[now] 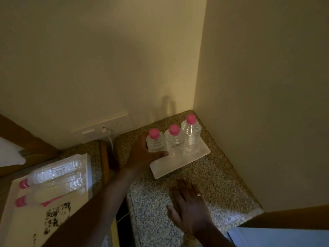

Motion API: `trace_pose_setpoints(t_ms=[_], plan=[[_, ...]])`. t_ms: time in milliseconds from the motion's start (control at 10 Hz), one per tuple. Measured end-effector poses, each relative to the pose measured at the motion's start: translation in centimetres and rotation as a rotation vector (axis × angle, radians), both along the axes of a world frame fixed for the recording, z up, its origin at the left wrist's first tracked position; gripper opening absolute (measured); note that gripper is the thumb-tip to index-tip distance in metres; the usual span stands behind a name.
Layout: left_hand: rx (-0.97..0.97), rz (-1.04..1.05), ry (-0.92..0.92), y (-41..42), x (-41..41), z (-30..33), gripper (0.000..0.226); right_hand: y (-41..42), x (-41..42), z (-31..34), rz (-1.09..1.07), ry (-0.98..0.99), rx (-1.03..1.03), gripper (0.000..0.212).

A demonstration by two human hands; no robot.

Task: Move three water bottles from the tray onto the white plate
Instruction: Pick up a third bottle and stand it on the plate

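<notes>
Nearly done: three bottles stand on the white plate [179, 166], left hand [142, 154] gripping the third bottle [156, 142], right hand [190, 207] spread flat on the worktop [222, 184].

The speckled granite tabletop [204, 179] fills the corner between two walls. A white plate [169, 168] lies flat on it, just beyond the right hand's fingers [185, 186], which rest spread on the bare stone. Its near-left edge sits under the left hand's fingers [160, 154]. Left of those fingers, past a wooden divider [105, 161], a tray [53, 220] lies on the lower surface.
</notes>
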State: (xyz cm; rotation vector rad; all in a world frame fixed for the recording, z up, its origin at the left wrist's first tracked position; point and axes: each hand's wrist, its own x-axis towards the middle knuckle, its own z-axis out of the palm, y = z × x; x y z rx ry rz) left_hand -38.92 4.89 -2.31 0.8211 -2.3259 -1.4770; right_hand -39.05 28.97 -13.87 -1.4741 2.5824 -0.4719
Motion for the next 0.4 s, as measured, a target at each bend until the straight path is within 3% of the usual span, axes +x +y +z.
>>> trace_pose_setpoints(t_ms=[200, 400], plan=[[0.048, 0.062, -0.047, 0.0, 2.2, 0.4, 0.078, -0.1, 0.2, 0.4, 0.002, 0.002, 0.056, 0.061], [0.03, 0.088, -0.193, -1.3, 8.2, 2.1, 0.114, -0.7, 0.5, 2.3, -0.013, 0.054, 0.163, 0.062]])
